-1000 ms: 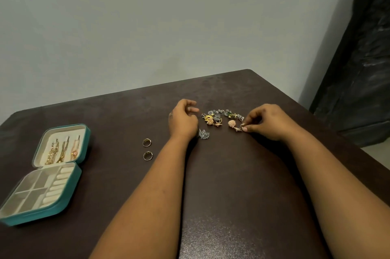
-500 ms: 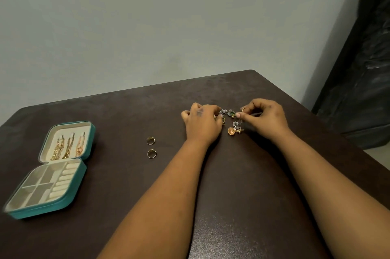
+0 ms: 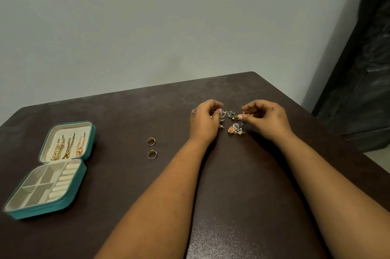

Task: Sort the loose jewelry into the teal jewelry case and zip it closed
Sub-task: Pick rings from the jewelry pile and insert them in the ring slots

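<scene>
Both hands, left point(image 3: 203, 120) and right point(image 3: 267, 119), have closed in, fingers curled and pinching into the tangled gold-and-silver jewelry pile point(image 3: 233, 123), sorting continuing, open teal case point(image 3: 63, 206) at nine o'clock.

The left hand point(image 3: 203, 122) covers part of the jewelry pile point(image 3: 231, 120), and its fingertips curl out of sight. The pieces are too small and tangled to tell apart. What the right hand point(image 3: 267, 120) pinches cannot be made out. Both forearms and the worktop point(image 3: 126, 195) run off the bottom edge.
</scene>
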